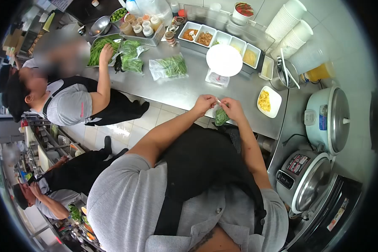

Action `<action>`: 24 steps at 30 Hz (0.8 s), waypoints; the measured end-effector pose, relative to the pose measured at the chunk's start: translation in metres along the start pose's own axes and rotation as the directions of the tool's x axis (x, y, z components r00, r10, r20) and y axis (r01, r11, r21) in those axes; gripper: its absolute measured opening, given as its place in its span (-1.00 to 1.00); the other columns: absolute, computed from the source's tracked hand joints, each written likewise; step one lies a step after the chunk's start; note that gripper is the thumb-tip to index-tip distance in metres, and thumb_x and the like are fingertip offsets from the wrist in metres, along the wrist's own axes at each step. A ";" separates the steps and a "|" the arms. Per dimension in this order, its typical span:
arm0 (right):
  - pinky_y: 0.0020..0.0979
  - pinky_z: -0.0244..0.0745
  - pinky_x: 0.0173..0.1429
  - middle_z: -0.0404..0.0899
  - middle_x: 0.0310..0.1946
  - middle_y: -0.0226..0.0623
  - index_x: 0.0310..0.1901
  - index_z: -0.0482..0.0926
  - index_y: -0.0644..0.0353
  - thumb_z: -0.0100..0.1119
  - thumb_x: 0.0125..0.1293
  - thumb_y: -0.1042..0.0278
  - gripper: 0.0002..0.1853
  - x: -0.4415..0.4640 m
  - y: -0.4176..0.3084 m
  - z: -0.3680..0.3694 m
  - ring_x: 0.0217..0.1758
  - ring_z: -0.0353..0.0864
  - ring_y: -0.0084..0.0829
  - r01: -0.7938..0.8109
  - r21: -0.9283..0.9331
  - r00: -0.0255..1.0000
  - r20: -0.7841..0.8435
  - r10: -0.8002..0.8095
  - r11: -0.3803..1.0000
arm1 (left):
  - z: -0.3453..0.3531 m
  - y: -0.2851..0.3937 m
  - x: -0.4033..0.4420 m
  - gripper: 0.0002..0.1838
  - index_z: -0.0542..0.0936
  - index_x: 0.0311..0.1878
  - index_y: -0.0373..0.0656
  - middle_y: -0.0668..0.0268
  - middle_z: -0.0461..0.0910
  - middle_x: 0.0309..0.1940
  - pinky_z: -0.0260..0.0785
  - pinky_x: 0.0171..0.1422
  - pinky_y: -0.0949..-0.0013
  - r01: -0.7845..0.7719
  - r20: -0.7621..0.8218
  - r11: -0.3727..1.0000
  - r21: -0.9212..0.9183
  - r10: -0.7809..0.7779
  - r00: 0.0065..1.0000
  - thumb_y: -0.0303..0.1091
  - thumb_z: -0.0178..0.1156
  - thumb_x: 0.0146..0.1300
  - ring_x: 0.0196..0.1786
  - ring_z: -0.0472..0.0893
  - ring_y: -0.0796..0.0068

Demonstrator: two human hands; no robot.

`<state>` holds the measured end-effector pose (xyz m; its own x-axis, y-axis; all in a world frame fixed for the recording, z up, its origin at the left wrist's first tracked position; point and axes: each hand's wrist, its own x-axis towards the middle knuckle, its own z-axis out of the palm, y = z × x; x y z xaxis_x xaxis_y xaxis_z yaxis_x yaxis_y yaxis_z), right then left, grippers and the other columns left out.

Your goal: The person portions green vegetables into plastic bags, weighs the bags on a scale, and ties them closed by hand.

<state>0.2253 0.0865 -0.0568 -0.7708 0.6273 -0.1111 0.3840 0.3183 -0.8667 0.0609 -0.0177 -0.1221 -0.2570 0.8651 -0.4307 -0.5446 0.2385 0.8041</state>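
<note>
Close together at the counter's front edge, my left hand [205,105] and my right hand [232,110] pinch the gathered top of a clear plastic bag [221,115]. Green leafy vegetables show inside the bag, which hangs below my fingers. Beyond my hands, a white round plate [224,60] rests on a small kitchen scale [217,78]. To the left lies another clear bag of green vegetables [169,67]. A white bowl with yellow food [269,102] sits to the right of my right hand.
A rack of white ingredient tubs [204,38] lines the back of the steel counter [189,86]. Sauce bottles [148,30] stand in a basket. Rice cookers [308,178] occupy the right side. A co-worker [71,103] reaches into a tray of green beans [97,48]; another person [56,185] works behind.
</note>
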 end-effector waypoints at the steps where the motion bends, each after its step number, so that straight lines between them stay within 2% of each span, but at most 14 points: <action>1: -0.23 0.57 -0.19 0.69 -0.42 -0.14 -0.28 0.69 0.20 0.34 0.31 0.28 -0.84 0.001 0.002 0.002 -0.37 0.69 -0.16 0.047 -0.065 0.999 -0.014 -0.048 0.997 | -0.002 0.001 -0.001 -0.85 0.70 -0.10 -0.31 0.37 0.61 -0.43 0.36 -0.32 0.50 0.003 0.002 1.000 0.001 -0.003 1.000 -0.43 0.25 0.39 -0.43 0.52 0.60; 4: -0.14 0.57 -0.18 0.70 -0.37 -0.05 -0.24 0.72 0.21 0.31 0.32 0.28 -0.83 0.001 0.010 0.013 -0.33 0.69 -0.01 0.137 -0.247 0.989 -0.021 -0.146 0.959 | 0.001 0.013 -0.010 -0.79 0.69 -0.14 -0.30 0.38 0.60 -0.43 0.37 -0.29 0.52 0.002 -0.025 0.998 0.058 -0.001 1.000 -0.32 0.25 0.43 -0.42 0.51 0.64; 6: -0.13 0.57 -0.20 0.70 -0.35 -0.01 -0.21 0.74 0.21 0.30 0.32 0.29 -0.82 0.006 0.012 0.019 -0.33 0.69 0.02 0.189 -0.362 0.978 -0.012 -0.207 0.913 | 0.005 0.036 -0.014 -0.71 0.68 -0.18 -0.25 0.24 0.64 -0.43 0.47 -0.22 0.35 -0.019 0.032 0.852 0.524 0.002 0.999 -0.19 0.21 0.47 -0.39 0.61 0.40; 7: -0.11 0.57 -0.18 0.70 -0.34 0.00 -0.20 0.75 0.19 0.30 0.31 0.30 -0.83 0.004 0.011 0.023 -0.31 0.67 0.05 0.206 -0.377 0.975 -0.003 -0.224 0.903 | 0.002 0.037 -0.013 -0.71 0.68 -0.18 -0.25 0.24 0.64 -0.43 0.47 -0.22 0.35 -0.025 0.025 0.855 0.519 0.014 1.000 -0.19 0.21 0.47 -0.39 0.61 0.40; 9: -0.10 0.56 -0.16 0.69 -0.34 0.01 -0.18 0.76 0.18 0.30 0.29 0.31 -0.83 0.006 0.000 0.029 -0.29 0.66 0.07 0.263 -0.391 0.961 0.024 -0.275 0.882 | -0.008 0.045 -0.009 -0.68 0.67 -0.22 -0.21 0.06 0.68 -0.35 0.51 -0.09 0.14 -0.334 0.275 0.480 0.811 0.192 0.942 -0.14 0.17 0.48 -0.28 0.67 0.07; 10: -0.08 0.56 -0.15 0.69 -0.33 0.00 -0.18 0.76 0.16 0.29 0.29 0.32 -0.83 0.003 -0.007 0.030 -0.30 0.65 0.07 0.229 -0.350 0.971 0.019 -0.238 0.908 | -0.022 0.042 0.004 -0.72 0.67 -0.23 -0.19 -0.02 0.68 -0.25 0.48 -0.01 0.01 -0.382 0.357 0.375 0.845 0.137 0.924 -0.17 0.16 0.47 -0.16 0.65 -0.12; 11: -0.06 0.55 -0.15 0.69 -0.32 -0.01 -0.17 0.76 0.15 0.28 0.28 0.33 -0.83 0.003 -0.014 0.029 -0.30 0.64 0.06 0.195 -0.310 0.980 0.016 -0.200 0.931 | -0.032 0.035 0.012 -0.72 0.69 -0.25 -0.19 0.03 0.70 -0.27 0.49 -0.02 0.05 -0.435 0.421 0.345 0.832 0.119 0.899 -0.19 0.16 0.45 -0.19 0.67 -0.02; 13: -0.07 0.54 -0.17 0.68 -0.32 -0.01 -0.17 0.76 0.16 0.27 0.28 0.36 -0.84 0.000 -0.019 0.033 -0.32 0.64 0.05 0.253 -0.277 0.964 -0.003 -0.264 0.927 | -0.034 0.051 -0.003 -0.74 0.70 -0.22 -0.16 0.06 0.69 -0.32 0.48 -0.02 0.09 -0.437 0.471 0.492 0.753 0.061 0.880 -0.22 0.14 0.47 -0.21 0.66 0.06; 15: -0.09 0.54 -0.19 0.68 -0.33 -0.01 -0.17 0.75 0.18 0.27 0.29 0.39 -0.85 0.003 -0.026 0.035 -0.33 0.64 0.04 0.314 -0.240 0.944 -0.027 -0.330 0.918 | -0.031 0.068 -0.027 -0.72 0.69 -0.20 -0.17 0.13 0.69 -0.34 0.48 -0.01 0.11 -0.405 0.471 0.448 0.797 -0.040 0.881 -0.19 0.12 0.51 -0.22 0.65 0.15; 16: -0.13 0.52 -0.23 0.67 -0.35 -0.03 -0.17 0.74 0.23 0.27 0.28 0.42 -0.85 0.004 -0.034 0.034 -0.36 0.63 0.00 0.323 -0.209 0.942 -0.022 -0.335 0.923 | -0.045 0.038 -0.015 -0.63 0.65 -0.25 -0.19 0.21 0.61 -0.48 0.44 -0.21 0.22 -0.503 0.537 0.580 0.641 0.131 0.834 -0.09 0.12 0.54 -0.38 0.57 0.28; 17: -0.17 0.49 -0.27 0.66 -0.38 -0.05 -0.17 0.72 0.28 0.27 0.28 0.46 -0.86 0.006 -0.042 0.035 -0.39 0.63 -0.04 0.331 -0.174 0.941 -0.017 -0.339 0.927 | -0.046 0.044 -0.023 -0.63 0.65 -0.25 -0.19 0.21 0.61 -0.48 0.44 -0.21 0.22 -0.504 0.521 0.571 0.648 0.151 0.840 -0.09 0.12 0.54 -0.38 0.57 0.28; 19: -0.21 0.49 -0.28 0.65 -0.39 -0.06 -0.17 0.72 0.29 0.27 0.28 0.48 -0.86 0.011 -0.055 0.039 -0.41 0.62 -0.08 0.367 -0.160 0.929 0.012 -0.370 0.916 | -0.045 0.066 -0.044 -0.59 0.59 -0.36 -0.18 0.34 0.45 -0.60 0.28 -0.41 0.37 -0.017 0.360 0.925 0.379 -0.131 0.924 -0.08 0.08 0.56 -0.53 0.42 0.47; 23: -0.28 0.48 -0.31 0.61 -0.42 -0.10 -0.17 0.71 0.31 0.25 0.27 0.51 -0.86 0.024 -0.069 0.062 -0.47 0.59 -0.21 0.413 -0.117 0.910 0.032 -0.413 0.903 | -0.047 0.080 -0.072 -0.58 0.51 -0.46 -0.14 0.42 0.30 -0.67 0.07 -0.53 0.46 0.047 0.162 0.985 0.169 -0.075 0.984 -0.13 0.06 0.56 -0.63 0.26 0.59; 24: -0.30 0.48 -0.26 0.63 -0.29 -0.10 -0.17 0.70 0.32 0.24 0.27 0.52 -0.86 0.027 -0.076 0.068 -0.39 0.61 -0.24 0.351 -0.079 0.936 0.068 -0.346 0.933 | -0.048 0.088 -0.077 -0.58 0.49 -0.48 -0.14 0.42 0.29 -0.68 0.05 -0.56 0.43 0.044 0.098 0.989 0.138 -0.058 0.993 -0.16 0.05 0.55 -0.66 0.24 0.58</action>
<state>0.1408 0.0309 -0.0270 -0.8887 0.4285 0.1629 0.1280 0.5731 -0.8094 -0.0056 -0.0847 -0.0383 -0.1453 0.8891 -0.4340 -0.4401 0.3348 0.8332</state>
